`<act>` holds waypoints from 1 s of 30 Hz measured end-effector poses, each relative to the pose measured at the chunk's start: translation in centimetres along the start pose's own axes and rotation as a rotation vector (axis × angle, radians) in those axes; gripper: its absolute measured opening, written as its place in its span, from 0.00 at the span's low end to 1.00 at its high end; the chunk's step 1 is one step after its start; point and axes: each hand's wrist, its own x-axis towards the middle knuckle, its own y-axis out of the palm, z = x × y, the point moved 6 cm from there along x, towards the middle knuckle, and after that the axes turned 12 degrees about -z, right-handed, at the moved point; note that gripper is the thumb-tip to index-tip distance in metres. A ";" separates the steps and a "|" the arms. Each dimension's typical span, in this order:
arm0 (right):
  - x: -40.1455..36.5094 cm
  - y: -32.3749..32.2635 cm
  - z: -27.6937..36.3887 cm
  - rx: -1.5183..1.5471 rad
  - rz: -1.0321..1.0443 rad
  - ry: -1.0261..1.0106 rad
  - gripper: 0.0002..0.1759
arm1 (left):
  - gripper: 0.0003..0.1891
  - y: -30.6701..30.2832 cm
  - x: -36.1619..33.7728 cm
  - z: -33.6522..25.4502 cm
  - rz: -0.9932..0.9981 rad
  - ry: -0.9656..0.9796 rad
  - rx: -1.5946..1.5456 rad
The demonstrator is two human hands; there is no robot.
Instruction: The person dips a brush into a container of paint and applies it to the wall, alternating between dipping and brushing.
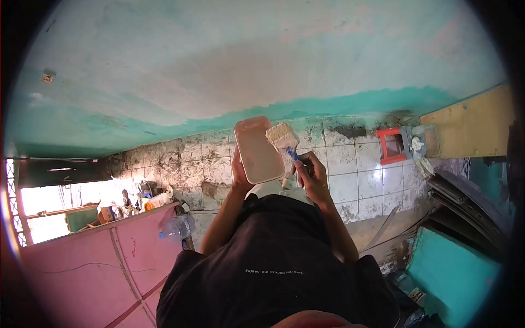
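My left hand (239, 174) grips a rectangular plastic tub (258, 150) by its near left side, with the tub tilted so its pale inside faces me. In my right hand (313, 177) is a paintbrush (285, 139), held by its blue handle. Its wide bristles are coated in whitish paint and point up and left, close beside the tub's right rim. Beyond both hands rises a wall (219, 65) with a whitish coat over turquoise; a turquoise band shows along its lower edge.
Dirty white floor tiles (342, 164) lie below the wall. A red stool (391, 146) and a tan board (467, 128) stand to the right. At left are a pink panel (82, 268) and a large clear bottle (178, 227). A turquoise panel (456, 273) is at lower right.
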 end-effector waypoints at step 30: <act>8.7 17.8 -21.2 -0.167 -0.276 0.286 0.16 | 0.26 -38.2 -5.9 3.0 -0.624 -0.554 -0.573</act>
